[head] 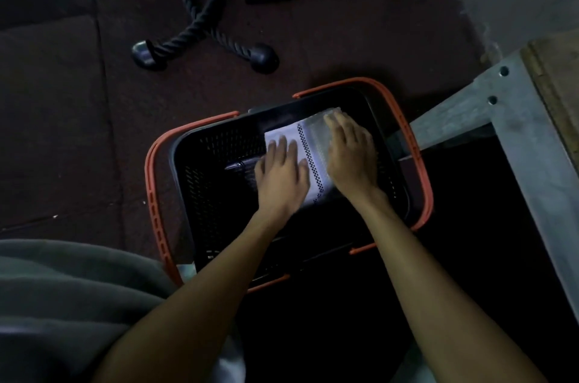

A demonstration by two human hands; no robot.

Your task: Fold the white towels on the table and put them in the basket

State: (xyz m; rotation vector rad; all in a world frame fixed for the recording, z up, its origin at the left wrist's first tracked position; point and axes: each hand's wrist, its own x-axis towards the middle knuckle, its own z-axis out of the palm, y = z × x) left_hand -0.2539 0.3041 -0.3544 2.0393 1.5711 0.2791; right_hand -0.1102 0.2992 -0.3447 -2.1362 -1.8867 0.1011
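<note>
Both my hands are down in the basket (155, 194), which sits on the floor just beside the worktop (557, 75), so the carry is short. My left hand (282, 172) and right hand (351, 157) lie flat, fingers straight, pressing the folded towel (310, 147) onto the bottom toward the far side, gripping nothing. Flat palms, I reckon, stop the fold springing open
</note>
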